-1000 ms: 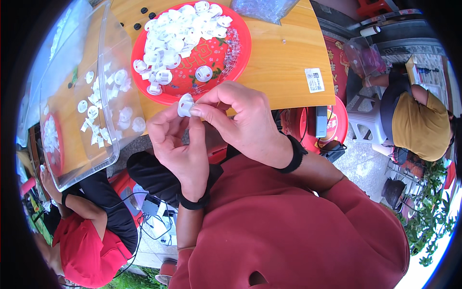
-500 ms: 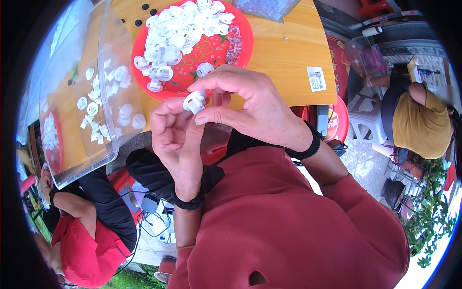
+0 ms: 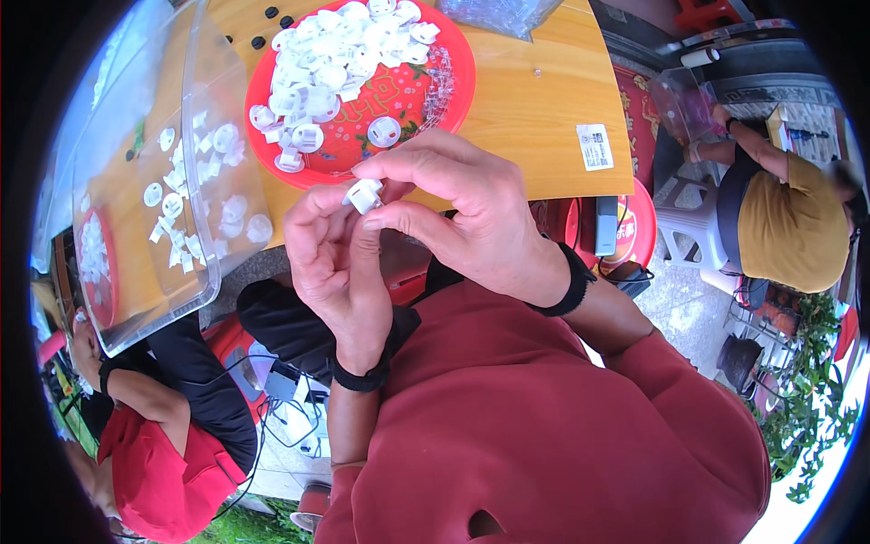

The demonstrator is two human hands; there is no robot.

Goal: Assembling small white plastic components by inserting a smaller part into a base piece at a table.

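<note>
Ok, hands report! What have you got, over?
Left hand and right hand both pinching one small white plastic piece. Red plate of white pieces just beyond. Nothing in between.

**Head cam setup**

Single fisheye view, head-mounted, aimed steeply down past a dark red sweater at the wooden table (image 3: 544,109). Very close to left hand (image 3: 335,263) and right hand (image 3: 462,213). Strong bending toward rim.
</note>
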